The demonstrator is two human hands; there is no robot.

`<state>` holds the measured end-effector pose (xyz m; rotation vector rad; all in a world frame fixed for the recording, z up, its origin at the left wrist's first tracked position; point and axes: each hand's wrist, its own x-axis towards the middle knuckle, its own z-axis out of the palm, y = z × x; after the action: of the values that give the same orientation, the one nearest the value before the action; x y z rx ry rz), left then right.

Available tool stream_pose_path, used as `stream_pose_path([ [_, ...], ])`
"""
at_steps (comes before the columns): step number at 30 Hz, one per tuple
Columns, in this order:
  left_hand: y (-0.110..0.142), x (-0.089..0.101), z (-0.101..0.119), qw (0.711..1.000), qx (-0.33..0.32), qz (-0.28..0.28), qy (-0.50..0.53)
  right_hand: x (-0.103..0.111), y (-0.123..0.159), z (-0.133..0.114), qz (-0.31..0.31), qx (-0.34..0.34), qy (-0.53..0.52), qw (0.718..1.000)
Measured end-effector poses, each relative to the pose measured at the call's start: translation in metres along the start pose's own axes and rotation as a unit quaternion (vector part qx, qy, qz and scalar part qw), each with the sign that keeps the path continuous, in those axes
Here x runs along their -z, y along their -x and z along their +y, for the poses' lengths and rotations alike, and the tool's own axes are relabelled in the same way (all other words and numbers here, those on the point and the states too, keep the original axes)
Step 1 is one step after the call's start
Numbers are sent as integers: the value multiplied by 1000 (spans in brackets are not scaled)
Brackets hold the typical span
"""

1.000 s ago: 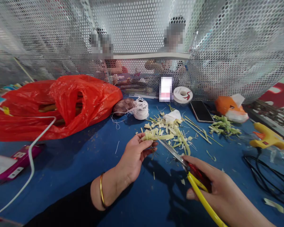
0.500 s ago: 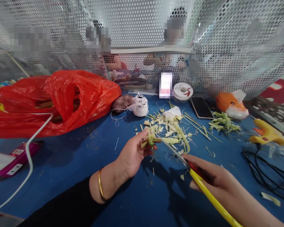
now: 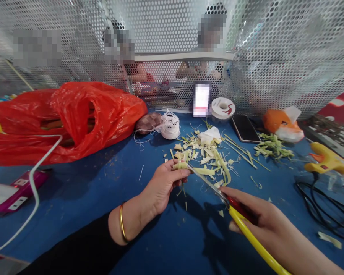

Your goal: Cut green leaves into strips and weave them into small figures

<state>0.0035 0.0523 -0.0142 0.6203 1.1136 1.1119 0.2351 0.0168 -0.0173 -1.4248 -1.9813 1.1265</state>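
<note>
Pale-green leaf strip (image 3: 180, 165) is held up over the blue tabletop (image 3: 103, 191), near its middle, with a perforated screen (image 3: 172, 30) standing behind. A red plastic bag (image 3: 114, 114) bulges at the left. The right hand (image 3: 263, 217) has its fingers curled around the red and yellow handles of the scissors (image 3: 237, 217). The left hand (image 3: 163, 187) pinches the strip between thumb and fingers. The scissors' tips reach it just beside that thumb; whether the blades are parted, I cannot tell. A yellow glue gun (image 3: 329, 158) lies at the far right, a smartphone (image 3: 245, 128) farther back, then a bundle of white string (image 3: 170, 128). Leaf trimmings (image 3: 195, 145) lie scattered just beyond the hands.
</note>
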Motion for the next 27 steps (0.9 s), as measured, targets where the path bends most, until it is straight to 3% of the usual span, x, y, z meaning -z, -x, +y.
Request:
stream_pose_path([
  [9,-1,0,-1,1000,-20,7,-17,-4,2,-5,-11,-15,-40,999],
  [27,-4,1,-3,999,-22,13,-21,-7,0,0,5,25,26,999],
])
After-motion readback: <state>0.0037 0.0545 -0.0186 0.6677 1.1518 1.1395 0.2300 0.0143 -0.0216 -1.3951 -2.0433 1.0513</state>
